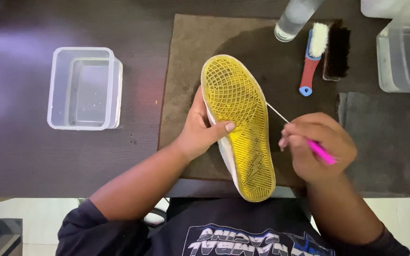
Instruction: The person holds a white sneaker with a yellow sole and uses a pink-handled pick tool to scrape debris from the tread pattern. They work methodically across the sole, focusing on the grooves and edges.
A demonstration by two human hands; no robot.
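Observation:
My left hand (pixel 200 130) grips a white shoe (pixel 224 151) from its left side, thumb pressed on the yellow grid-patterned sole (pixel 238 118), which faces up at me. My right hand (pixel 321 147) holds a thin tool with a pink handle (pixel 321 152) and a slim metal pick (pixel 276 112). The pick's tip touches the right edge of the sole near its middle. The shoe is held above a brown cloth mat (pixel 186 71) on the dark table.
A clear plastic tub (pixel 85 87) stands at the left. Behind the shoe lie a clear bottle (pixel 293 21), a small brush with a red and blue handle (pixel 312 61) and a dark bristle brush (pixel 338 52). Clear containers (pixel 404 52) stand at the far right, above a grey cloth (pixel 385 137).

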